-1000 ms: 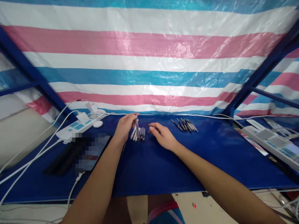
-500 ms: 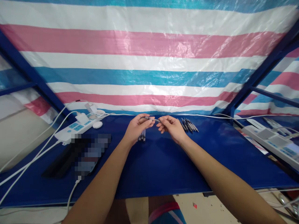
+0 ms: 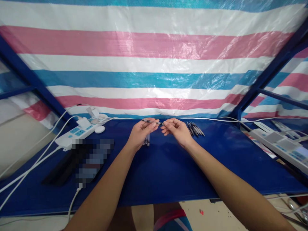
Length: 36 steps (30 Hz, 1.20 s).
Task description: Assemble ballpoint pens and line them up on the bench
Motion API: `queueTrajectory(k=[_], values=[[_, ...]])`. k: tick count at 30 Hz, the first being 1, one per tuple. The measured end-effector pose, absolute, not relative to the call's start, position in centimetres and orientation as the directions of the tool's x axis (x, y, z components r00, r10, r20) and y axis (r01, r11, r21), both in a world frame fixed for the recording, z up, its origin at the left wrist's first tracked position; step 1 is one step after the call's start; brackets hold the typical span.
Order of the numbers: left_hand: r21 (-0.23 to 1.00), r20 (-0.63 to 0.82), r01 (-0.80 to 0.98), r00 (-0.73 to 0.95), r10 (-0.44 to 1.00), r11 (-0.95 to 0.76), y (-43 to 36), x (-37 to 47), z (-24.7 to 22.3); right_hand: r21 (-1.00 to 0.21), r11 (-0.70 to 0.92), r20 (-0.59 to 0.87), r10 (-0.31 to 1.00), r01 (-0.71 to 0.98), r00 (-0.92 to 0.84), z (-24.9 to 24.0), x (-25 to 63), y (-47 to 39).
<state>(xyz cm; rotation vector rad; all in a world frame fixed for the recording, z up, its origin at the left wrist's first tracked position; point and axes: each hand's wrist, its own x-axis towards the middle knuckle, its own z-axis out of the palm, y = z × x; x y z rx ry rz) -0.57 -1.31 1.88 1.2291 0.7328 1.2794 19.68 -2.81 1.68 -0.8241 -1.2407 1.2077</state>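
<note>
A slim pen (image 3: 154,122) with a clear-looking barrel and a dark end lies almost level between my hands. My left hand (image 3: 141,132) is closed around its barrel, thumb in front. With thumb and forefinger pinched, my right hand (image 3: 176,130) meets the pen's dark right end; any small part inside that pinch is hidden. Several similar pens (image 3: 147,140) lie on the table just behind and below my left hand, partly covered by it. Beyond my right hand, several grey and dark pens or pen parts (image 3: 196,129) are laid side by side.
The blue table (image 3: 168,173) runs up to a striped plastic sheet (image 3: 154,80). At left are a white power strip (image 3: 77,131) with chargers, cables, and a blurred phone-like object (image 3: 93,160). Another power strip (image 3: 281,147) stands at the right edge. Blue frame posts (image 3: 267,69) slant on both sides.
The pen has shifted slightly left in my left hand. Its dark end now shows at my right fingertips, where a thin length showed before. Both arms stay nearly in place.
</note>
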Motion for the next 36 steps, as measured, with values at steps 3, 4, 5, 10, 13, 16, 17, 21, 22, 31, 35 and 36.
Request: queueTrajectory(k=[3,4,5,10,13,16,17,21,22,31,35,36], values=[[0.945,0.223,-0.284,0.199,0.954,-0.161,-1.32,-0.56,1.98,-0.943,0.257,0.28,0.956,-0.214,-0.084,1.61,19.63,-2.75],[0.946,0.229,-0.277,0.199,0.953,-0.17,-1.31,-0.55,1.99,-0.939,0.273,0.294,0.953,-0.208,-0.076,1.58,19.64,-2.71],[0.946,0.235,-0.272,0.195,0.952,-0.177,-1.3,-0.54,1.99,-0.936,0.289,0.308,0.949,-0.201,-0.069,1.53,19.65,-2.68],[0.937,0.23,-0.301,0.143,0.962,-0.179,-1.18,-0.26,1.79,-0.91,0.359,0.377,0.925,-0.21,-0.053,1.42,19.55,-2.72],[0.92,0.22,-0.357,0.133,0.966,-0.16,-1.1,-0.09,1.7,-0.918,0.327,0.347,0.936,-0.223,-0.057,1.59,19.5,-2.86],[0.906,0.228,-0.393,0.145,0.963,-0.156,-1.08,-0.03,1.78,-0.945,0.256,0.279,0.956,-0.204,-0.092,1.8,19.61,-2.9],[0.906,0.234,-0.394,0.154,0.96,-0.158,-1.09,-0.05,1.83,-0.946,0.25,0.274,0.956,-0.205,-0.102,1.85,19.66,-2.89],[0.906,0.245,-0.39,0.17,0.955,-0.163,-1.09,-0.26,1.99,-0.92,0.307,0.338,0.937,-0.243,-0.094,1.96,19.79,-2.82],[0.906,0.244,-0.392,0.168,0.955,-0.163,-1.08,-0.31,1.98,-0.92,0.303,0.335,0.937,-0.248,-0.096,1.97,19.81,-2.81],[0.911,0.228,-0.385,0.163,0.96,-0.151,-1.01,-0.31,1.86,-0.927,0.307,0.333,0.938,-0.217,-0.098,1.75,19.92,-2.6],[0.91,0.23,-0.388,0.17,0.958,-0.15,-1.02,-0.43,1.95,-0.948,0.239,0.269,0.954,-0.211,-0.128,1.81,19.77,-2.73],[0.91,0.234,-0.387,0.178,0.956,-0.151,-1.03,-0.43,1.95,-0.952,0.229,0.258,0.957,-0.202,-0.133,1.81,19.76,-2.75]])
